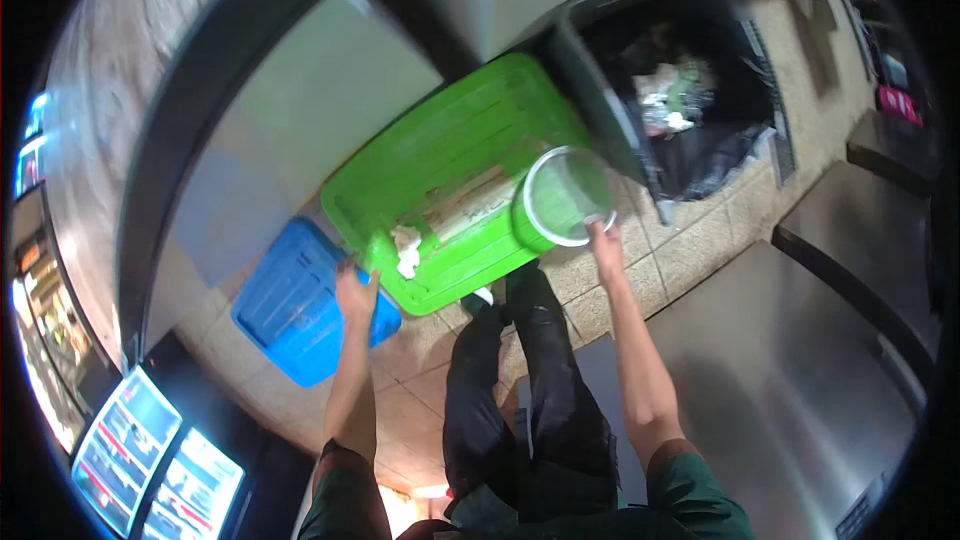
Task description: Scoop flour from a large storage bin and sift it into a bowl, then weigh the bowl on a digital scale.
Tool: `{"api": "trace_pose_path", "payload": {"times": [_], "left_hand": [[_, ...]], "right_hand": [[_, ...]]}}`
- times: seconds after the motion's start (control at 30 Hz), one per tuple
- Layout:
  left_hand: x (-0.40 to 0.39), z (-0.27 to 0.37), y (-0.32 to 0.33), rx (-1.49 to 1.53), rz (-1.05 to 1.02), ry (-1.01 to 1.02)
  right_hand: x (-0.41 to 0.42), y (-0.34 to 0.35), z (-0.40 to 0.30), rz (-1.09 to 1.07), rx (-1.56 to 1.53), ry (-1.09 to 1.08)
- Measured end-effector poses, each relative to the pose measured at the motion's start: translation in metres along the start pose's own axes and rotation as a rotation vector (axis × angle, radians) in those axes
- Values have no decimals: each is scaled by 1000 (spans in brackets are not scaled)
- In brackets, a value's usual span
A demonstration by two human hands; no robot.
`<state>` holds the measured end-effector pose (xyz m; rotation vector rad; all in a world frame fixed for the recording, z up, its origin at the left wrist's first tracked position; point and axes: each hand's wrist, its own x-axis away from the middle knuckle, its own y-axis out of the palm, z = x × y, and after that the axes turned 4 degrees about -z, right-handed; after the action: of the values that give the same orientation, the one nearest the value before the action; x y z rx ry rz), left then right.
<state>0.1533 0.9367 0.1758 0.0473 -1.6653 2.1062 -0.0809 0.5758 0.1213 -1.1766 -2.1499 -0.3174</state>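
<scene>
My right hand (604,240) grips the white rim of a round, see-through plastic container or lid (568,196), which is slightly blurred. Behind it lies a large green plastic lid (450,157), apparently on a bin. A crumpled white paper (407,250) and a worn pale label (474,202) are on the green surface. My left hand (357,291) is spread with nothing in it, over the edge of a blue plastic lid or bin (292,300), close to the green one's lower left corner. Whether it touches either is unclear.
A grey bin (615,112) with a black liner, holding crumpled foil and paper, stands at the upper right. Stainless steel units (765,360) line the right side. A dark-edged counter (180,82) curves along the left, with lit screens (127,435) lower down. The floor is tiled (690,247).
</scene>
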Motion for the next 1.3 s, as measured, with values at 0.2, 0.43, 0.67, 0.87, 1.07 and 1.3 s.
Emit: {"api": "trace_pose_path", "payload": {"times": [0.2, 0.43, 0.67, 0.87, 1.07, 1.3], "left_hand": [[124, 37, -33, 90, -194, 70], [254, 141, -113, 911, -793, -93], [255, 89, -118, 869, -621, -191], [214, 75, -117, 464, -718, -264], [168, 225, -85, 97, -804, -37], [161, 546, -81, 493, -533, 651]], "right_hand": [[114, -64, -38, -154, -248, 270], [246, -168, 33, -11, -693, 441], [314, -251, 118, 432, -917, 615], [272, -296, 102, 434, -1193, 440], [225, -367, 102, 580, -1281, 379], [210, -460, 116, 546, -1236, 624]]}}
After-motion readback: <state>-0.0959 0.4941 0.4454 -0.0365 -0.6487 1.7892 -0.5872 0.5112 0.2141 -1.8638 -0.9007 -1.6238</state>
